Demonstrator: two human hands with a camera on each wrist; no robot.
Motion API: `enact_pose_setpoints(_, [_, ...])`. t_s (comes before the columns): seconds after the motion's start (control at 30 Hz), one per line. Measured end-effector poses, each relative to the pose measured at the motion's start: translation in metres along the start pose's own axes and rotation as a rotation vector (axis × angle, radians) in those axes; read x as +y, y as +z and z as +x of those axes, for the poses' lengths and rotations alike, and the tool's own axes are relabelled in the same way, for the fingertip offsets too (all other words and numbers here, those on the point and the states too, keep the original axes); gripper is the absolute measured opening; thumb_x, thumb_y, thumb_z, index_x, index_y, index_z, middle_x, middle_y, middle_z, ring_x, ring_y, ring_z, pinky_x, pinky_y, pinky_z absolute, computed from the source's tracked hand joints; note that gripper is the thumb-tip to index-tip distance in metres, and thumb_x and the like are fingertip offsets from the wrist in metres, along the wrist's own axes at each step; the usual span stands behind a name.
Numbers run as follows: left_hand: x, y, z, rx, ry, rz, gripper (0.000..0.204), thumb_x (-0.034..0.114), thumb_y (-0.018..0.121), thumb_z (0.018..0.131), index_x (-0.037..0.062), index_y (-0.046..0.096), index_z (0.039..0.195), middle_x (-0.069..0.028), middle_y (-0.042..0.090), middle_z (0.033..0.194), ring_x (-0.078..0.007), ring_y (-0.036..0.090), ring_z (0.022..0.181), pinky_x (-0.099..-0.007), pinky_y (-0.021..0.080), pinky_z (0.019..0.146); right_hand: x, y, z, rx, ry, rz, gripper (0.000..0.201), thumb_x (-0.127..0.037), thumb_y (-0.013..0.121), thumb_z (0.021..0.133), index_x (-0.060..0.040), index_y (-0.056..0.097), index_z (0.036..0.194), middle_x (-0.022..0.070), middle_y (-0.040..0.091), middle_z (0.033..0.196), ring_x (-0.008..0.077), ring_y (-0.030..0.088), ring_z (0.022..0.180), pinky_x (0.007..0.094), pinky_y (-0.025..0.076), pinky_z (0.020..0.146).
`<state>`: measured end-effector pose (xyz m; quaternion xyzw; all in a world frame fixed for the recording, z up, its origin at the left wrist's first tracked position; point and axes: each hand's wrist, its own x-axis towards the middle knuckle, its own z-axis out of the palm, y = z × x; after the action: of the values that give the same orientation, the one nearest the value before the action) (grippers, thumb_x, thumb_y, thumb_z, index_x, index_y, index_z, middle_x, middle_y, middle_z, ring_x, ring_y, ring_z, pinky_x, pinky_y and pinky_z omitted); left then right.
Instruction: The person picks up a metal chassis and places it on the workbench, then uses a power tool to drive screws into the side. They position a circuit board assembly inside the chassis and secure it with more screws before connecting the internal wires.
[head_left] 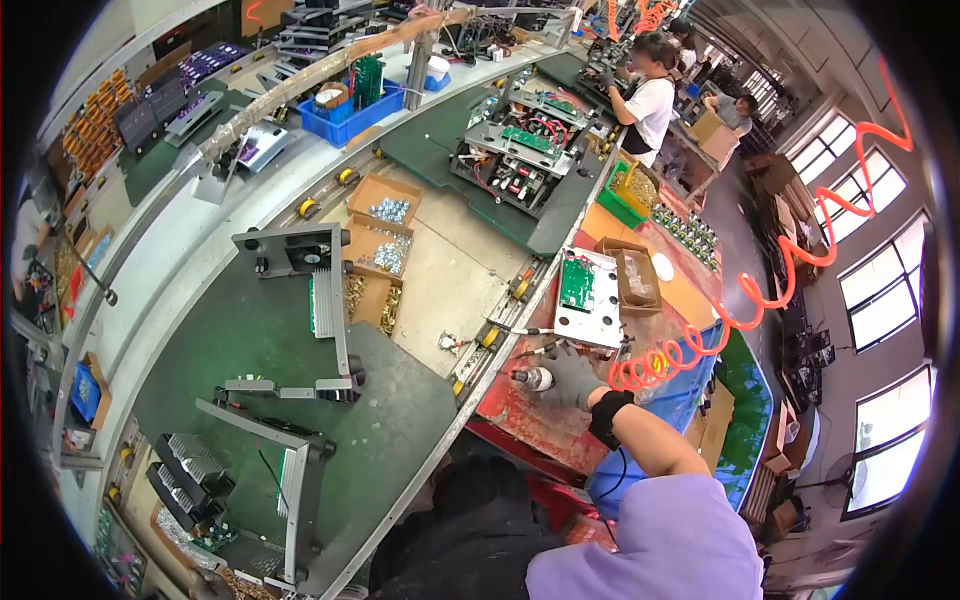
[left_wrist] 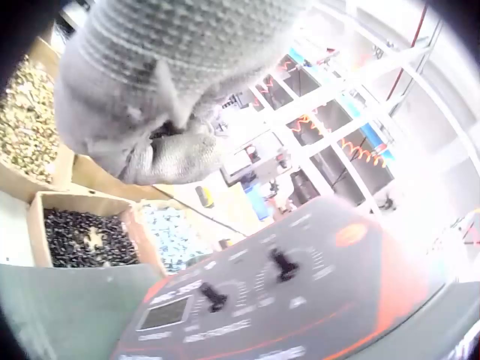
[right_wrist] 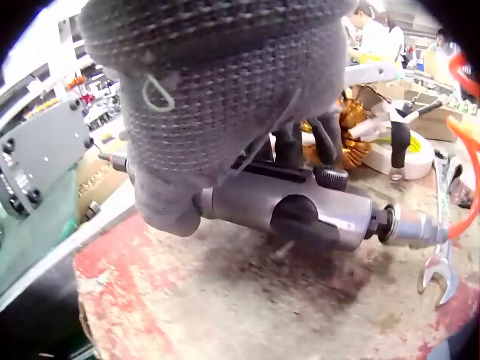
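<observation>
In a grey knit glove, my right hand [head_left: 572, 380] [right_wrist: 225, 112] grips a silver air tool [right_wrist: 292, 206], which lies level just above the worn red bench [right_wrist: 180, 292]. An orange coiled hose [right_wrist: 466, 214] joins the tool's rear fitting. My gloved left hand [left_wrist: 172, 90] has bent fingers, above boxes of small parts and a grey control unit [left_wrist: 277, 292] with two black knobs; whether anything is between its fingers is hidden. Black screws fill one box [left_wrist: 82, 236], brass-coloured pieces another [left_wrist: 30, 120].
Wrenches [right_wrist: 442, 262] and a copper coil [right_wrist: 352, 131] lie beyond the tool. A white plate with a green circuit board [head_left: 578, 284] sits on the bench. Metal frames [head_left: 290, 250] stand on the green board at left. Another person [head_left: 648, 105] works farther along the line.
</observation>
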<state>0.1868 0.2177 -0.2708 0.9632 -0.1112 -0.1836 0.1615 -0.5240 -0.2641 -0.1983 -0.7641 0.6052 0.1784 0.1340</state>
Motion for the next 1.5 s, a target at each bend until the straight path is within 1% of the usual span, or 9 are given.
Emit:
enact_pose_setpoints(0.1, [0.013, -0.01, -0.02, 0.108, 0.083, -0.383, 0.045, 0.035, 0.06, 0.094, 0.0089, 0.055, 0.13, -0.0134, 0.064, 0.116, -0.0297, 0.062, 0.101, -0.0355, 0.05, 0.084, -0.038, -0.032, -0.02, 0.113, -0.094, 0.022, 0.042, -0.041, 0.076, 0.065, -0.0206, 0.07, 0.101, 0.0129, 0.054, 0.117, 0.0329, 0.044, 0.12, 0.0467, 0.042, 0.094])
enact_pose_setpoints(0.17, [0.044, -0.028, -0.034, -0.229, 0.071, -1.364, 0.04, 0.03, 0.056, 0.097, 0.0045, 0.054, 0.128, -0.0114, 0.062, 0.099, -0.0238, 0.058, 0.084, -0.0336, 0.048, 0.076, -0.071, -0.043, -0.039, 0.294, -0.249, 0.083, 0.04, -0.04, 0.077, 0.064, -0.0164, 0.071, 0.097, 0.0144, 0.054, 0.119, 0.0347, 0.047, 0.118, 0.0459, 0.043, 0.093])
enact_pose_setpoints(0.2, [0.068, -0.036, -0.046, -0.746, 0.133, -1.774, 0.046, 0.028, 0.056, 0.098, 0.0011, 0.047, 0.133, -0.0092, 0.055, 0.091, -0.0182, 0.049, 0.077, -0.0316, 0.046, 0.074, -0.089, -0.05, -0.045, 0.258, -0.313, 0.249, 0.042, -0.036, 0.077, 0.067, -0.0131, 0.068, 0.101, 0.0139, 0.06, 0.109, 0.0338, 0.057, 0.104, 0.0434, 0.047, 0.088])
enact_pose_setpoints(0.27, [0.137, -0.038, -0.097, -0.456, 0.247, -1.49, 0.037, 0.027, 0.048, 0.098, 0.0079, 0.05, 0.129, -0.0068, 0.061, 0.107, -0.01, 0.056, 0.076, -0.0194, 0.047, 0.059, -0.132, -0.066, -0.072, 0.153, -0.337, 0.437, 0.043, -0.034, 0.077, 0.068, -0.0118, 0.067, 0.104, 0.0138, 0.063, 0.103, 0.0329, 0.061, 0.097, 0.042, 0.049, 0.084])
enact_pose_setpoints(0.33, [0.167, -0.047, -0.118, -0.882, 0.161, -1.555, 0.03, 0.015, 0.057, 0.093, 0.0053, 0.052, 0.12, -0.0007, 0.059, 0.096, -0.0021, 0.044, 0.065, -0.0167, 0.036, 0.049, -0.195, -0.075, -0.102, -0.042, -0.363, 0.649, 0.046, -0.031, 0.077, 0.07, -0.011, 0.064, 0.11, 0.014, 0.067, 0.095, 0.0313, 0.065, 0.087, 0.04, 0.052, 0.079])
enact_pose_setpoints(0.4, [0.224, -0.058, -0.175, -0.655, 0.145, -1.182, 0.027, 0.016, 0.057, 0.091, 0.0024, 0.055, 0.114, 0.0018, 0.05, 0.081, -0.0062, 0.045, 0.062, -0.0186, 0.036, 0.051, -0.254, -0.073, -0.136, -0.153, -0.427, 0.658, 0.049, -0.031, 0.077, 0.071, -0.0117, 0.062, 0.114, 0.0151, 0.068, 0.095, 0.031, 0.067, 0.087, 0.0395, 0.052, 0.077])
enact_pose_setpoints(0.47, [0.218, -0.04, -0.164, -1.141, 0.197, -1.473, 0.031, 0.027, 0.065, 0.089, 0.002, 0.054, 0.104, 0.002, 0.047, 0.077, -0.0086, 0.044, 0.063, -0.023, 0.038, 0.054, -0.308, -0.061, -0.169, -0.176, -0.521, 0.646, 0.048, -0.03, 0.079, 0.069, -0.0089, 0.062, 0.11, 0.014, 0.068, 0.091, 0.0293, 0.068, 0.084, 0.0378, 0.052, 0.074])
enact_pose_setpoints(0.6, [0.203, -0.043, -0.168, -1.183, 0.01, -1.535, 0.04, 0.035, 0.071, 0.086, 0.0013, 0.056, 0.101, -0.0012, 0.05, 0.072, -0.0105, 0.044, 0.061, -0.023, 0.034, 0.05, -0.365, -0.036, -0.218, -0.304, -0.522, 0.71, 0.052, -0.039, 0.077, 0.071, -0.0099, 0.061, 0.112, 0.0161, 0.067, 0.093, 0.0343, 0.065, 0.088, 0.0416, 0.051, 0.076])
enact_pose_setpoints(1.5, [0.195, -0.033, -0.18, -1.24, 0.312, -0.726, 0.047, 0.034, 0.072, 0.085, 0.0004, 0.063, 0.118, -0.0016, 0.058, 0.082, -0.013, 0.052, 0.072, -0.0271, 0.043, 0.064, -0.347, 0.035, -0.279, -0.433, -0.305, 1.07, 0.044, -0.038, 0.075, 0.075, -0.0074, 0.063, 0.105, 0.0142, 0.066, 0.086, 0.0324, 0.066, 0.083, 0.0405, 0.049, 0.074])
